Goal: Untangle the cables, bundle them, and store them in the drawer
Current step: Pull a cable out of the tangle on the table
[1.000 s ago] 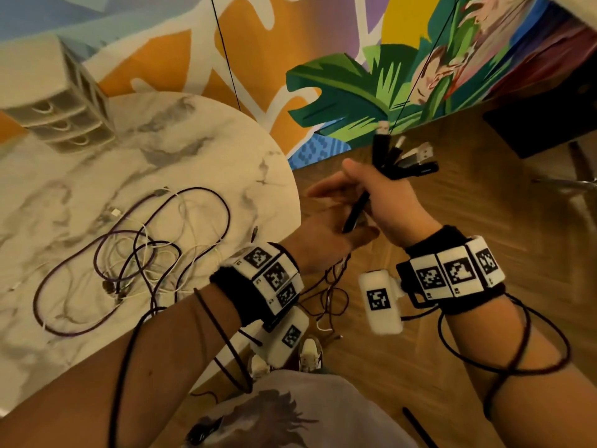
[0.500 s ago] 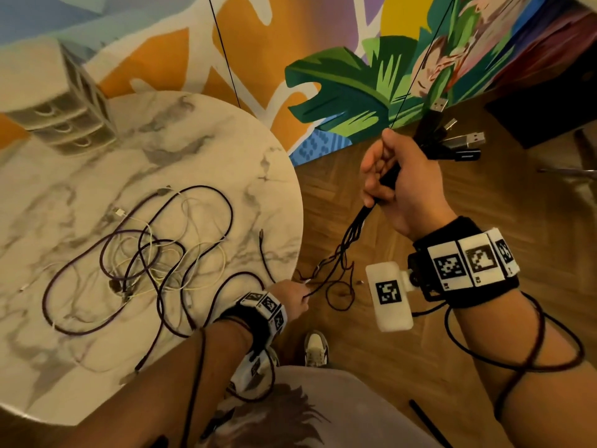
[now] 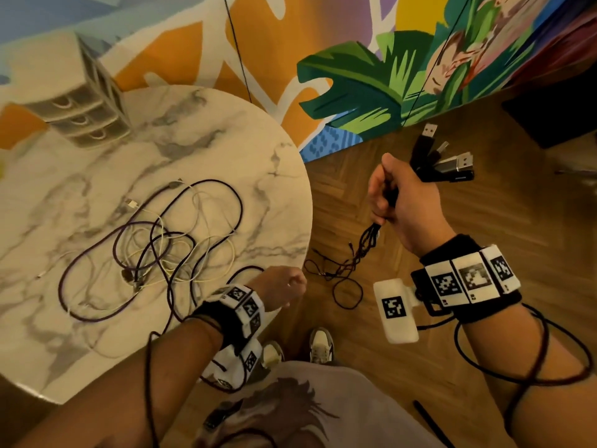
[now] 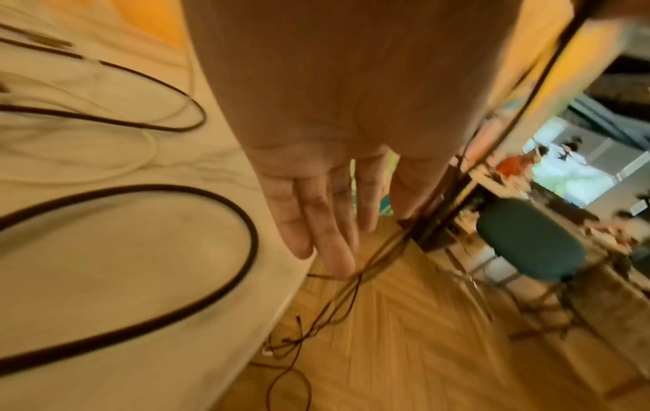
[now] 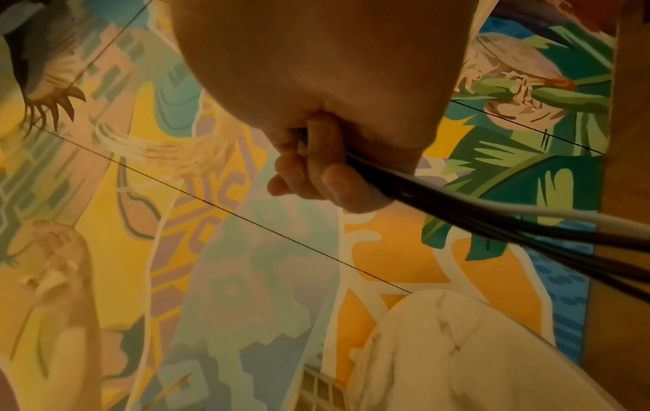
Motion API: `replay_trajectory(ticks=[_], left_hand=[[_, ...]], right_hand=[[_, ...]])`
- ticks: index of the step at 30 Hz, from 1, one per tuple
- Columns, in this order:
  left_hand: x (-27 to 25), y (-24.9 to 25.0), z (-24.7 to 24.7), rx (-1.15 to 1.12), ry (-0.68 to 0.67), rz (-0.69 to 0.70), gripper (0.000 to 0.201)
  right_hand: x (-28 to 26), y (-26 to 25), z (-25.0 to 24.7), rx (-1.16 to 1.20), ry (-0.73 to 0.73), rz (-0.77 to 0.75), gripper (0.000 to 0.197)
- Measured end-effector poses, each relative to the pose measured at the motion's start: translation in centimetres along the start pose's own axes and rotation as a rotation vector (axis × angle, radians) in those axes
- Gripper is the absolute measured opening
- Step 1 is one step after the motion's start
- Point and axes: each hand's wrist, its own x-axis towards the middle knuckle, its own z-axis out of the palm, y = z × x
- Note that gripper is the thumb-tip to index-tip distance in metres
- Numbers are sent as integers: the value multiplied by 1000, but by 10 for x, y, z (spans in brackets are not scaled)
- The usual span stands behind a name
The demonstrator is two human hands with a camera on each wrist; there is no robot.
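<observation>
My right hand [image 3: 399, 202] grips a bunch of dark cables [image 3: 366, 244] off the table's right side, over the floor. Their USB plugs [image 3: 444, 158] fan out above the fist, and the thin strands hang down into loose loops [image 3: 345, 287]. The right wrist view shows the fingers [image 5: 316, 158] curled round the cables [image 5: 492, 222]. My left hand [image 3: 284, 286] is at the table's edge, with its fingers [image 4: 327, 244] straight and the tips against the hanging strands [image 4: 351, 289]. A tangle of purple and white cables [image 3: 155, 250] lies on the marble table [image 3: 265, 150]. A small drawer unit [image 3: 80, 101] stands at the back left.
The round table's edge curves between my hands. Right of it is wooden floor, with my shoes [image 3: 319, 347] below and a painted wall behind. A teal chair [image 4: 527, 244] stands further off. A dark block [image 3: 555, 118] sits at the far right.
My left hand dropped from beside the right hand, down along the hanging cables to the table's edge. My right hand moved up and to the right with the plug ends.
</observation>
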Motion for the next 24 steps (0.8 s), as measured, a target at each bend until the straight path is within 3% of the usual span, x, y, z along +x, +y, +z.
replay_trajectory(ticks=[4, 8, 10, 13, 16, 19, 22, 24], left_hand=[[-21, -38, -27, -183, 205, -37, 17], [-48, -73, -40, 161, 326, -177, 19], [-59, -82, -32, 338, 260, -169, 26], [-68, -87, -2, 576, 8, -97, 40], [-68, -88, 13, 687, -83, -70, 33], [-66, -73, 5, 670, 166, 83, 25], [-67, -49, -5, 642, 471, 248, 16], [-68, -27, -9, 627, 603, 312, 20]], right_hand=[[-3, 18, 8, -63, -15, 31, 52], [-2, 36, 17, -115, -30, 55, 52], [0, 46, 23, -125, -44, 75, 52], [1, 57, 31, -123, -69, 105, 51], [0, 61, 39, -147, -98, 133, 52], [-3, 62, 47, -173, -138, 135, 53], [-11, 74, 60, -307, -278, 172, 53], [-18, 84, 70, -406, -385, 212, 44]])
